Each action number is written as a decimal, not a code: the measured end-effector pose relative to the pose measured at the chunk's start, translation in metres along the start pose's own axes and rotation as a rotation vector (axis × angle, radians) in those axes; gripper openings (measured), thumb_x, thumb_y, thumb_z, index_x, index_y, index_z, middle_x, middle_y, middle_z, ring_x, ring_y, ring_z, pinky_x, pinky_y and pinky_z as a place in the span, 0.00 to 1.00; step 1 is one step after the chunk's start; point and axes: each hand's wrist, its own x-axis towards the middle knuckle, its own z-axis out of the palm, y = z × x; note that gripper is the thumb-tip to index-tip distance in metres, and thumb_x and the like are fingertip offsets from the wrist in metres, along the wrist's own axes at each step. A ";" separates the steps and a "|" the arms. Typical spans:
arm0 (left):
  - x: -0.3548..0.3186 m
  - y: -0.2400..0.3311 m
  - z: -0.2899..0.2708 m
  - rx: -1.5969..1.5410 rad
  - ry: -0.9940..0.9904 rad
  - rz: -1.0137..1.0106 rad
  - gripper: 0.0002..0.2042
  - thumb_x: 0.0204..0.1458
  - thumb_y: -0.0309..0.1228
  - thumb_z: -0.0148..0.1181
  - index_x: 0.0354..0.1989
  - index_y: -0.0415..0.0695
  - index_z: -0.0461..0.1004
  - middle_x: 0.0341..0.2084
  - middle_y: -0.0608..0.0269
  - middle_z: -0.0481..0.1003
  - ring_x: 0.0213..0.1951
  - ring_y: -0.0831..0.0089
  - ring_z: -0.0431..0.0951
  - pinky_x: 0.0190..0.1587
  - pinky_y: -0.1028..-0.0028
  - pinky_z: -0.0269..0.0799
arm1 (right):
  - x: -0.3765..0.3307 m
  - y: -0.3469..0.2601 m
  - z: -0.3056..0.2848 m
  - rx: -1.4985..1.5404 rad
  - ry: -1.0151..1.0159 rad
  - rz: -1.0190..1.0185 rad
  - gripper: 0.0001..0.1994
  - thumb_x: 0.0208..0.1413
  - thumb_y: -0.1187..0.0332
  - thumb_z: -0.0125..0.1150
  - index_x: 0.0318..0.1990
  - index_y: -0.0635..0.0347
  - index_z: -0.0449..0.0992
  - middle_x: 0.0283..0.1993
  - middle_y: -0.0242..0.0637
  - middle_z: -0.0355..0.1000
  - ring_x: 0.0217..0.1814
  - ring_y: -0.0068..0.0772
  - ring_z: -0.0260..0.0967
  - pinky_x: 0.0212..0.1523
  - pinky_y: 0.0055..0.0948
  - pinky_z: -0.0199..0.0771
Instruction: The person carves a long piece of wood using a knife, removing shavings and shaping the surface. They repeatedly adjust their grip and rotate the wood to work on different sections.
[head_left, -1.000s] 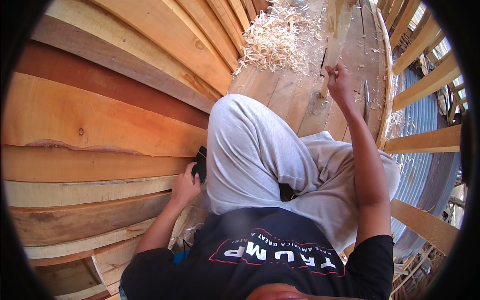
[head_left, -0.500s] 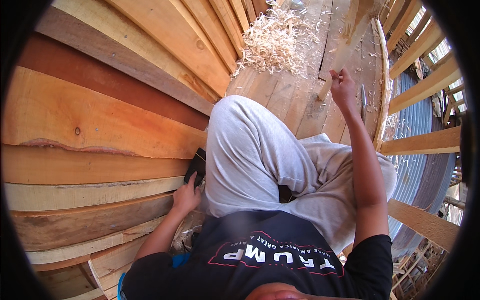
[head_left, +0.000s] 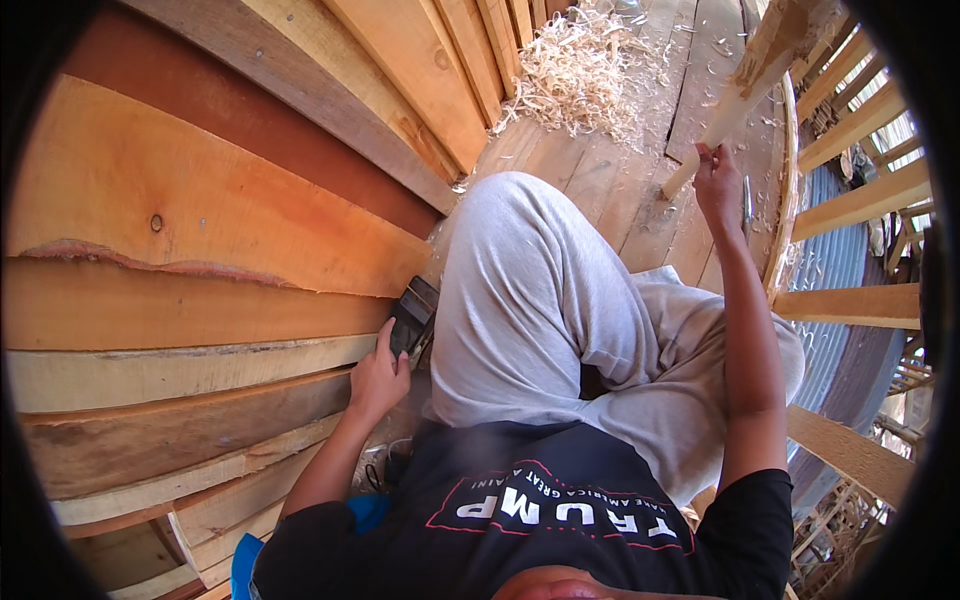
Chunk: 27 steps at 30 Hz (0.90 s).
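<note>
Hemmed in along the left by orange-brown and pale wooden planks (head_left: 200, 180), layered from near to far. Reaching at near left with the left hand (head_left: 380, 382) to a black rectangular device (head_left: 412, 312), just beside the planks and the raised left knee. Touching its near end with thumb and forefinger, held slightly apart; cannot tell whether clamped on it. Seated in the middle in a black T-shirt (head_left: 480, 455) and light grey trousers (head_left: 540, 310). Littered farther off with a heap of curled wood shavings (head_left: 580, 75) on a wooden plank floor (head_left: 615, 195). Extending the right hand (head_left: 720, 185) toward far right, fingers bunched together at the right edge of a pale wooden stick (head_left: 735, 115); cannot tell whether clamped on it. Slanting with its upper end toward far right, partly blurred. Bounded at right by a wooden slat railing (head_left: 850, 305), with bluish corrugated sheeting (head_left: 815, 365) beyond.
</note>
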 end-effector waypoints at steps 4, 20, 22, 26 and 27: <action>0.000 0.000 -0.004 -0.031 0.016 -0.002 0.31 0.52 0.32 0.52 0.66 0.42 0.50 0.17 0.52 0.74 0.24 0.47 0.76 0.31 0.52 0.70 | 0.001 -0.001 -0.001 -0.022 -0.013 0.051 0.12 0.61 0.64 0.54 0.45 0.61 0.74 0.30 0.50 0.75 0.33 0.46 0.75 0.35 0.39 0.69; 0.052 0.189 -0.129 -0.927 0.350 0.705 0.27 0.52 0.29 0.56 0.62 0.37 0.58 0.30 0.63 0.71 0.32 0.77 0.70 0.36 0.77 0.65 | 0.004 0.006 0.007 0.012 -0.060 -0.018 0.11 0.58 0.63 0.56 0.40 0.63 0.74 0.32 0.53 0.75 0.36 0.53 0.74 0.36 0.43 0.70; 0.078 0.244 -0.135 -0.945 0.349 0.933 0.32 0.50 0.31 0.61 0.63 0.36 0.55 0.40 0.57 0.69 0.42 0.72 0.70 0.44 0.73 0.66 | 0.004 0.001 0.006 0.004 -0.068 -0.005 0.11 0.58 0.62 0.57 0.38 0.62 0.74 0.32 0.52 0.75 0.36 0.53 0.74 0.36 0.43 0.70; 0.147 0.356 -0.153 -0.963 0.324 1.161 0.43 0.44 0.37 0.70 0.65 0.35 0.49 0.55 0.50 0.63 0.57 0.65 0.64 0.59 0.64 0.61 | 0.002 -0.002 -0.002 0.017 -0.143 0.018 0.11 0.57 0.61 0.58 0.40 0.59 0.76 0.32 0.50 0.75 0.34 0.49 0.74 0.36 0.42 0.70; 0.165 0.374 -0.158 -1.003 0.260 1.191 0.45 0.43 0.38 0.72 0.65 0.35 0.47 0.58 0.48 0.60 0.59 0.62 0.63 0.60 0.64 0.62 | 0.002 -0.005 -0.004 0.081 -0.158 0.004 0.11 0.56 0.61 0.59 0.40 0.58 0.77 0.32 0.49 0.75 0.34 0.49 0.74 0.35 0.41 0.70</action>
